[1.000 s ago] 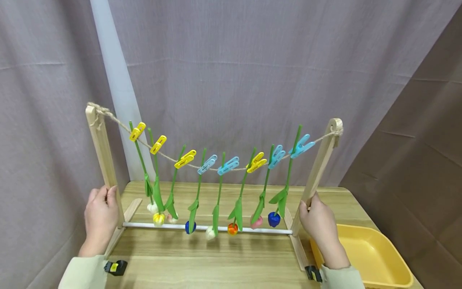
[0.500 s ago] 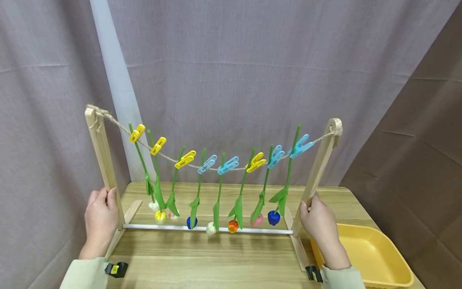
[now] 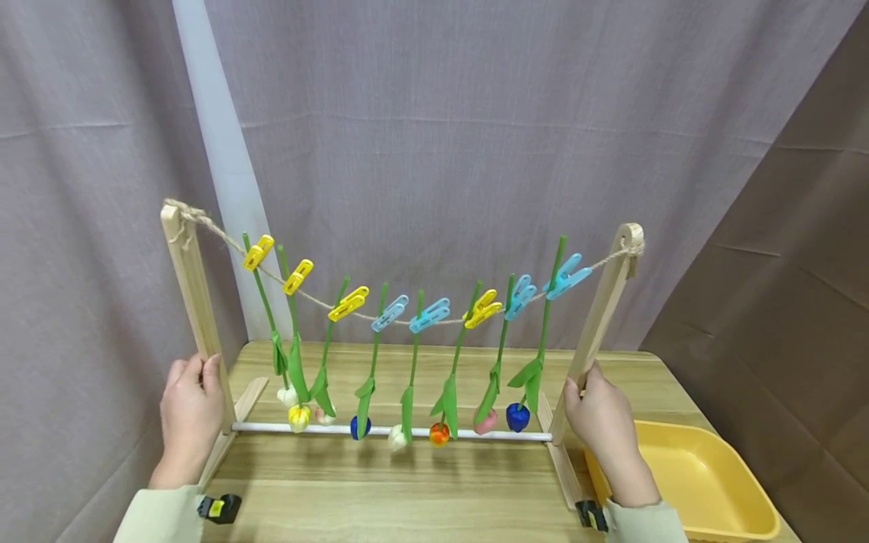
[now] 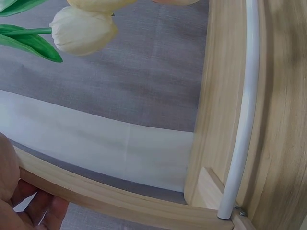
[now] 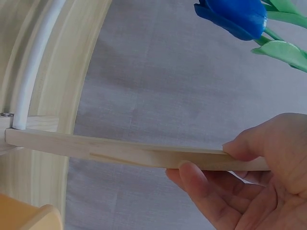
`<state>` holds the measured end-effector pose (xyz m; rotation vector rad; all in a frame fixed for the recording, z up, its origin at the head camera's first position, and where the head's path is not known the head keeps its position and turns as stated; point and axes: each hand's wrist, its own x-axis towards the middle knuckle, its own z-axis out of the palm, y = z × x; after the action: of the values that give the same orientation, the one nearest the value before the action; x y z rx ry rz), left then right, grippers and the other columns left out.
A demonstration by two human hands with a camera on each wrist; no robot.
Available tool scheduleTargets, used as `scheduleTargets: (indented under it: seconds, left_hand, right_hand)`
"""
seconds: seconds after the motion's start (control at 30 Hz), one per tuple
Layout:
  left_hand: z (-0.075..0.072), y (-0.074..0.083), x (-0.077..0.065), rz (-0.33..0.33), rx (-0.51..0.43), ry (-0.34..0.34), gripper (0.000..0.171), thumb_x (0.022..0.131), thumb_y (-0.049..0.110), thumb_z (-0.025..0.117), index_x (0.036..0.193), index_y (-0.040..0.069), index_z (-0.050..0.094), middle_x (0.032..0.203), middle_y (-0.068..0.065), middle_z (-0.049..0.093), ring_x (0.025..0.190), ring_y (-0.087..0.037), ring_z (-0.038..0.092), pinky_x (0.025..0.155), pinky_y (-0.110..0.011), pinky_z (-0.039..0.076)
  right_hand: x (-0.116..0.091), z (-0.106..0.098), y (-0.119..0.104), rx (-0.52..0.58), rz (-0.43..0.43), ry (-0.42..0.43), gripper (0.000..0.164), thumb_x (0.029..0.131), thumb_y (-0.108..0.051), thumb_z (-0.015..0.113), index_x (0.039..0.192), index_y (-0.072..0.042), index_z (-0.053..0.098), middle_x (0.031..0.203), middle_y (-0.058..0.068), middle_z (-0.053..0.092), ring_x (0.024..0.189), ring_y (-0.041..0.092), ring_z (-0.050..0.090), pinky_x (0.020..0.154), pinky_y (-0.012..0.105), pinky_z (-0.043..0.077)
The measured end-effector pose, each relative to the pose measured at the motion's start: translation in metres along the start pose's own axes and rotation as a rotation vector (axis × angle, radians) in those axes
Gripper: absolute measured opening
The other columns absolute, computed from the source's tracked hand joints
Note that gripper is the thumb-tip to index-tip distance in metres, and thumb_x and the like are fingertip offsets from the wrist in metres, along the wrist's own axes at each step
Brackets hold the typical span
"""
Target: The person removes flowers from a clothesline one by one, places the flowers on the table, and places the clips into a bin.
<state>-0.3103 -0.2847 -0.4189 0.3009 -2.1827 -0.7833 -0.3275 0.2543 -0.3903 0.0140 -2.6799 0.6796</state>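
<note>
My left hand (image 3: 192, 415) grips the left wooden post (image 3: 193, 294) of a drying rack, low on its length. On the other side my right hand (image 3: 603, 430) holds the right post (image 3: 604, 313), thumb and fingers on either side of it in the right wrist view. A twine rope (image 3: 315, 299) sags between the post tops. Along it, yellow clothespins (image 3: 348, 303) and blue clothespins (image 3: 431, 315) hold several artificial tulips upside down, among them an orange tulip (image 3: 439, 434) and a blue tulip (image 3: 517, 417). A white rod (image 3: 407, 432) joins the posts near their feet.
The rack stands on a wooden table (image 3: 380, 498). At the right, beside my right forearm, sits a yellow plastic basin (image 3: 706, 483). Grey curtains (image 3: 475, 113) hang behind the table, with a brown one (image 3: 781, 286) at the right.
The hanging tulips sway slightly, and the rope dips a little with its clothespins. Both hands keep their grip on the posts almost without moving.
</note>
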Motion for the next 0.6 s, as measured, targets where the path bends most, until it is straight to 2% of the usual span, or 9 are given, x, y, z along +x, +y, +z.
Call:
scheduleTargets:
  seconds: [0.3,0.43,0.6]
  left_hand:
    - [-0.006,0.001,-0.002,-0.011,0.022,-0.059,0.031,0.104,0.025,0.045,0.089,0.0,0.056,0.09,-0.018,0.049,0.076,-0.041,0.05,0.062,-0.055,0.037]
    - [-0.01,0.002,-0.002,0.002,0.038,-0.083,0.03,0.103,0.024,0.045,0.089,0.0,0.055,0.09,-0.018,0.05,0.075,-0.041,0.049,0.062,-0.055,0.038]
    - [-0.015,0.004,-0.003,-0.022,0.047,-0.128,0.031,0.104,0.025,0.044,0.092,0.0,0.056,0.091,-0.018,0.05,0.075,-0.04,0.049,0.062,-0.055,0.037]
  right_hand:
    - [-0.001,-0.005,-0.001,0.015,0.021,-0.059,0.026,0.096,-0.016,0.05,0.108,0.006,0.05,0.085,0.024,0.066,0.066,0.035,0.062,0.052,0.048,0.048]
    - [-0.003,-0.007,-0.002,0.017,0.025,-0.07,0.026,0.096,-0.016,0.05,0.108,0.007,0.05,0.084,0.023,0.065,0.063,0.031,0.061,0.049,0.044,0.046]
    - [-0.006,-0.009,-0.003,0.019,0.025,-0.073,0.026,0.096,-0.015,0.05,0.108,0.008,0.049,0.08,0.022,0.065,0.056,0.026,0.057,0.044,0.037,0.042]
